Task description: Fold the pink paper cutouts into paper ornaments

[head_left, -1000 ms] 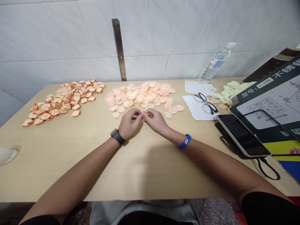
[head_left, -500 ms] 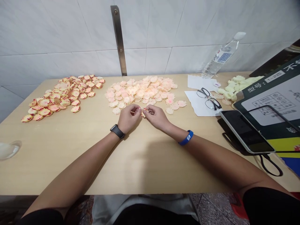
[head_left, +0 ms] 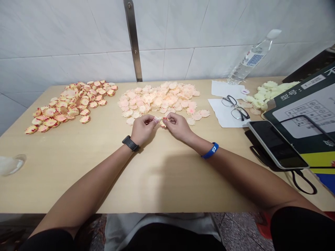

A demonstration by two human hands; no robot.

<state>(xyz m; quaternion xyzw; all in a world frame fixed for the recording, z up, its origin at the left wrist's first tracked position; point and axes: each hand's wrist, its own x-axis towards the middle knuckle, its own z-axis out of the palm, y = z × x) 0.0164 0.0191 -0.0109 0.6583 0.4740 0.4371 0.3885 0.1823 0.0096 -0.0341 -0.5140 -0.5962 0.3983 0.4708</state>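
Observation:
My left hand and my right hand meet over the middle of the table, both closed in a pinch. Between their fingertips is a small artificial flower piece, pale with red-tipped petals, partly hidden by the fingers. Just beyond my hands spreads a pile of pale pink flower pieces. To the left lies a heap of cream flower pieces with red edges, like the one I hold.
Eyeglasses rest on white paper at the right. Behind them stands a water bottle, beside pale green flower pieces. A phone with a cable leans before a printed box. A cup is at the left edge.
My hands have drawn slightly apart, my right one shifting right, so more of the red-tipped flower piece shows. The whole view has shifted a little; the piles look the same.

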